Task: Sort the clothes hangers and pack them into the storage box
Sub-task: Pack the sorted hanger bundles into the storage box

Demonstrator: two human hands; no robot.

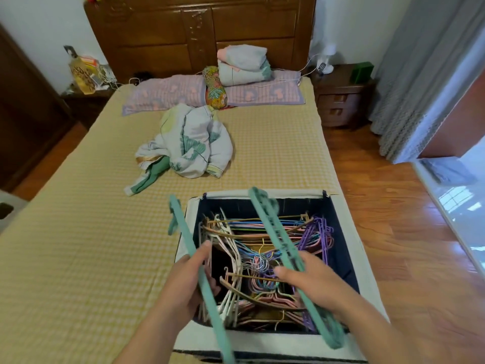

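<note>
Two teal hangers are held over the box (pixel 265 340), hands apart. Left hand (pixel 187 282) is clamped on the left hanger (pixel 193 254); right hand (pixel 312 281) is clamped on the right hanger (pixel 278 236). Box sits on the bed (pixel 78 245) at 6 o'clock, packed with mixed hangers (pixel 262 261). Crumpled clothes (pixel 189 143) lie at 12 o'clock of it.

A green hanger (pixel 195 261) is held by the left hand (pixel 187 287) and another green hanger (pixel 283 248) by the right hand (pixel 312 279), above the storage box (pixel 349 232), which is filled with mixed hangers (pixel 252 256) on the bed (pixel 78 232).
</note>
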